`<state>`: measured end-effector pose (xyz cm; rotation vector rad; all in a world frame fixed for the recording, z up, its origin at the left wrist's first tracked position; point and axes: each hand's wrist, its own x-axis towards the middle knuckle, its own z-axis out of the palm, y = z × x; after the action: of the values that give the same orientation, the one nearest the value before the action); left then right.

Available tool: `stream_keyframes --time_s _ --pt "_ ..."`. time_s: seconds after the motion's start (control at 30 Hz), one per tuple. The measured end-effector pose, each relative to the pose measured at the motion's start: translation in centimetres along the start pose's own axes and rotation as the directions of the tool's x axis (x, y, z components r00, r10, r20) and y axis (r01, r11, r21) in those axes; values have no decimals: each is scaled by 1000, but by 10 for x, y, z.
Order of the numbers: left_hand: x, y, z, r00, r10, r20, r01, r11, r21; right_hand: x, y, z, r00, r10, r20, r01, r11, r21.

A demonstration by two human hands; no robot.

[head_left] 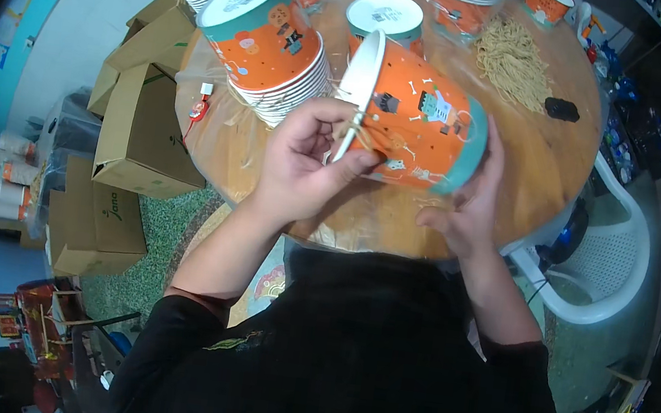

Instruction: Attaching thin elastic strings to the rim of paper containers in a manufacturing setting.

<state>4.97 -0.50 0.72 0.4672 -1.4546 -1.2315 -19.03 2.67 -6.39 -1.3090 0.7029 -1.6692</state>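
Head view, steeply down, close over table [554, 164]

your paper bucket [419, 126] is orange with small white and teal cartoon figures and a teal base band; your surface [550, 163] is brown wood; your chair [616, 266] is white.

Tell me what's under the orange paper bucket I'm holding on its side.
Under the orange paper bucket, the round wooden table shows, wrapped in clear plastic. The left hand pinches twine at the rim; the right hand cups its teal base. The bucket's inside faces away, unseen.
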Motion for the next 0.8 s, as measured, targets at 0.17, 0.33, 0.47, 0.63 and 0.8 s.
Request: stream_keyframes --time_s 0.17,0.33,0.47,0.63,0.8 --pt "13 8 -19 993 81 -85 -96 978 -184 54 -11 31 987 -157 46 156 988 12" --pt "35 17 -46 891 170 -421 -179 984 19 128 -42 68 944 -331 -4 329 940 -91" --pt "32 29 -75 868 93 -487 -169 979 -114 192 -78 108 899 -406 162 426 733 -531" --pt "26 13 -100 825 -207 -526 -170 797 -580 238 -61 162 833 -441 335 548 570 -612" --pt "5 -2 -99 783 -324 -531 -176 703 -689 245 -35 196 831 -388 399 556 539 -633"
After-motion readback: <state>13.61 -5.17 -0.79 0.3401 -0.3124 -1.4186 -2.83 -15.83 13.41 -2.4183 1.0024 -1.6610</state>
